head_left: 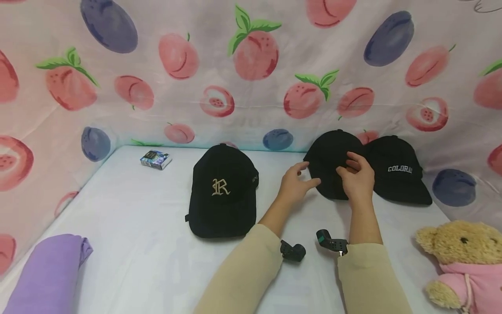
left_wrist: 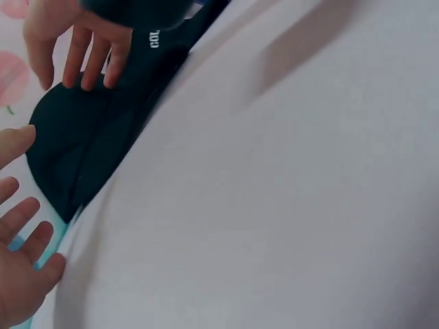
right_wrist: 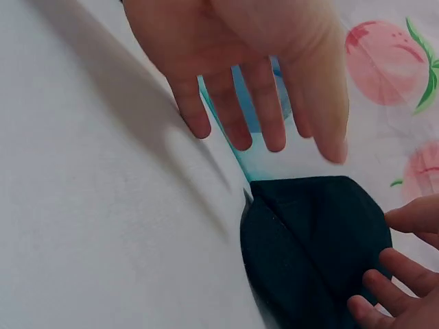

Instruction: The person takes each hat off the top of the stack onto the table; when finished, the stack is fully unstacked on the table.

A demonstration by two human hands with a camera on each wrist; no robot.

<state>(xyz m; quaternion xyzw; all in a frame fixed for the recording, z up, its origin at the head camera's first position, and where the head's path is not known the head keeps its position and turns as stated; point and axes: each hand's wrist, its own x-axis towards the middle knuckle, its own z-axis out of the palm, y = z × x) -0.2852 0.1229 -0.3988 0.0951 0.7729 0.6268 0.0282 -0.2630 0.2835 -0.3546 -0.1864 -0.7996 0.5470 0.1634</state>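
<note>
A plain black cap (head_left: 331, 163) stands between my two hands near the back of the white surface. My left hand (head_left: 296, 184) is at the cap's left edge, its fingers spread and holding nothing. On the other side, my right hand (head_left: 357, 176) overlaps the cap's right part, with thumb and fingers parted. In the right wrist view, the left hand's fingers (right_wrist: 243, 113) hang loosely beyond the cap (right_wrist: 315, 240), while the right hand (right_wrist: 408, 295) has its fingertips over the cap's side. The left wrist view shows both hands around the dark cap (left_wrist: 75, 137), palms facing.
A black cap with white lettering (head_left: 400, 170) sits directly right. Further left are a black cap with an R (head_left: 223, 194) and a small box (head_left: 156, 159). Purple folded cloth (head_left: 49, 274) lies front left; a teddy bear (head_left: 464, 261) is front right. Fruit-patterned fabric (head_left: 251, 113) hangs behind.
</note>
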